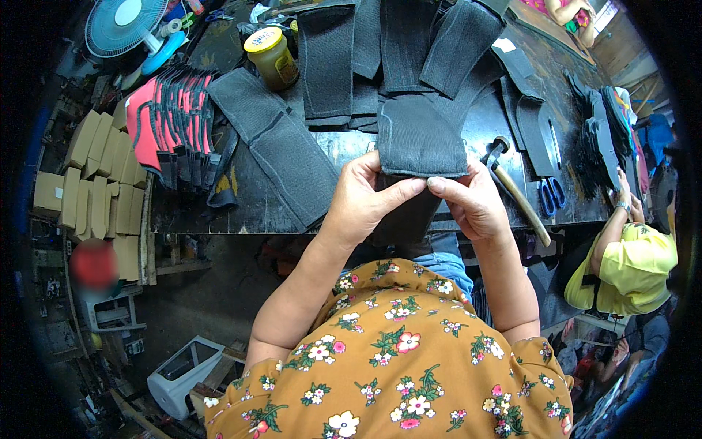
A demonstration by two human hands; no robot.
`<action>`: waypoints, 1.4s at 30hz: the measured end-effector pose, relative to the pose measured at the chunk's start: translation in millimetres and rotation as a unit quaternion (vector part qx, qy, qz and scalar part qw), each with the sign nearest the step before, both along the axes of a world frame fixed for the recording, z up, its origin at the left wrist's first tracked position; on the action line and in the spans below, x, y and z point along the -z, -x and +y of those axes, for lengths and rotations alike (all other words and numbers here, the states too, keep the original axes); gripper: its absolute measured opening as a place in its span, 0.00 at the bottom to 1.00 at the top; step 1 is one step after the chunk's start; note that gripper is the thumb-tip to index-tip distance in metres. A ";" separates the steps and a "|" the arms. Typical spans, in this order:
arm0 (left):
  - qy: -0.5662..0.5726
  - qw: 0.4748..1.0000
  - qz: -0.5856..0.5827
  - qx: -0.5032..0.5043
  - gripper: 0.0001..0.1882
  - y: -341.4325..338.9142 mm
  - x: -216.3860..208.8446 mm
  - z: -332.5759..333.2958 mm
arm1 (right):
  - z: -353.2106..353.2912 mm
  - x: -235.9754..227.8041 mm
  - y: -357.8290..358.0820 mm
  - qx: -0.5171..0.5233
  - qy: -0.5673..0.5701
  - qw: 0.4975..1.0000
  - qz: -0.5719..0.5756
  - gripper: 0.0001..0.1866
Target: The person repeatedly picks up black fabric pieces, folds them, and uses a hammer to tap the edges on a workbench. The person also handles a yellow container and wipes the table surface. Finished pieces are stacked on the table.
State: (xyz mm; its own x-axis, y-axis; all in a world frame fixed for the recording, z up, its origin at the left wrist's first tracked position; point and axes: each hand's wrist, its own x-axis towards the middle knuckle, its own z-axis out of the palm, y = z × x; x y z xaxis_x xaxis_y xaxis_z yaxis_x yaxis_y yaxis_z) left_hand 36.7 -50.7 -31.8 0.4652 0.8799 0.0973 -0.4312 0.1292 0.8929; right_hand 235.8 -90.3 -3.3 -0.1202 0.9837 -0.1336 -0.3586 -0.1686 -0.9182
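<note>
A black padded fabric piece (423,135), folded over at its near edge, is stretched between my two hands at the front of the table. My left hand (365,196) pinches its near left corner, thumb along the edge. On the opposite corner my right hand (475,201) grips in the same way, and the two thumb tips nearly meet at the middle. Part of the piece hangs below the table edge. Left of it lies a long black fabric strip (281,157) with a seam across it. More black strips (327,66) overlap just beyond my hands.
A hammer (515,192) and blue-handled scissors (552,196) lie to the right. A yellow-lidded jar (272,60), a stack of pink-and-black pieces (168,110) and a fan (126,28) stand left. Cardboard boxes (95,205) are piled beside the table. A person in yellow (636,256) works at right.
</note>
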 end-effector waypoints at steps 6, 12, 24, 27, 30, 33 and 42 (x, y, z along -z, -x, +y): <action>0.032 0.997 -0.066 0.012 0.14 -2.7 6.0 1.0 | 1.5 18.5 -4.4 -0.017 -0.027 0.999 0.026 0.19; 0.016 0.999 -0.030 0.008 0.15 5.4 4.9 5.9 | -2.3 23.3 -9.9 -0.008 -0.021 1.000 0.014 0.18; 0.006 0.995 0.031 0.097 0.24 21.3 8.7 14.5 | -5.2 22.6 -9.6 -0.034 -0.017 0.999 0.011 0.17; 0.029 0.995 -0.005 0.098 0.21 20.7 8.1 14.7 | -5.4 26.8 -11.5 -0.030 -0.017 0.998 0.045 0.16; 0.048 0.996 -0.022 0.066 0.19 7.0 7.6 6.4 | -7.0 29.9 -10.0 -0.007 -0.013 0.998 0.061 0.15; 0.042 0.999 0.013 0.025 0.19 -6.8 6.7 -1.5 | -10.1 30.8 -9.3 -0.001 -0.003 0.998 0.066 0.15; 0.022 0.999 0.030 0.032 0.13 -3.8 10.3 2.9 | -13.0 34.7 -17.5 0.012 0.020 0.998 0.063 0.17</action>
